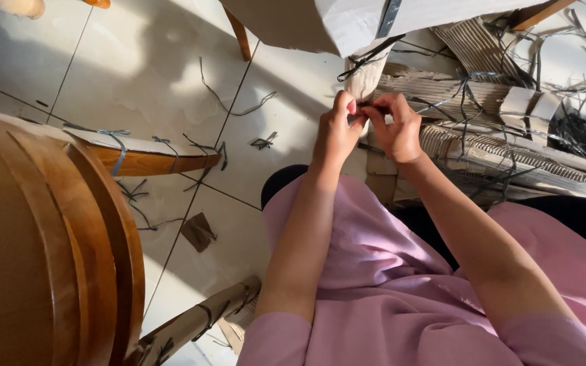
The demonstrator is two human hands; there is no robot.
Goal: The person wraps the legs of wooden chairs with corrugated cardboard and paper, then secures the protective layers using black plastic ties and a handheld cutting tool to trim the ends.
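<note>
Head view: both hands are seen from above, arms reaching forward out of pink sleeves (401, 318). The left hand (337, 132) and the right hand (396, 129) are brought together, fingertips touching, right at the lower end of a cardboard-wrapped leg (367, 74), a pale rounded piece hanging down from a bigger cardboard-wrapped piece (320, 24) at the top edge. The left hand's fingers are pinched shut at the wrapped end; the right hand's fingers are also curled and pinched at the same spot. What is pinched, the cardboard edge or a thin dark strap (367, 57) running across the wrap, cannot be told; the contact spot is hidden by the fingers.

To the right of the hands, a heap of corrugated cardboard (469, 102) is piled on the floor, crossed and tangled with dark plastic straps (578, 129). Small folded cardboard bits (527, 102) are seen on top of the heap.

On the left, a curved brown wooden chair part (49, 257) fills the lower corner. Just beside it, a wooden rail (150, 159) partly covered in cardboard and tied with straps is seen. A loose strap (232, 102) is lying on the white tiled floor (137, 61), and a small brown cardboard scrap (198, 232) lies nearer the knees. Another strapped wooden piece (198, 322) is at the bottom edge.
</note>
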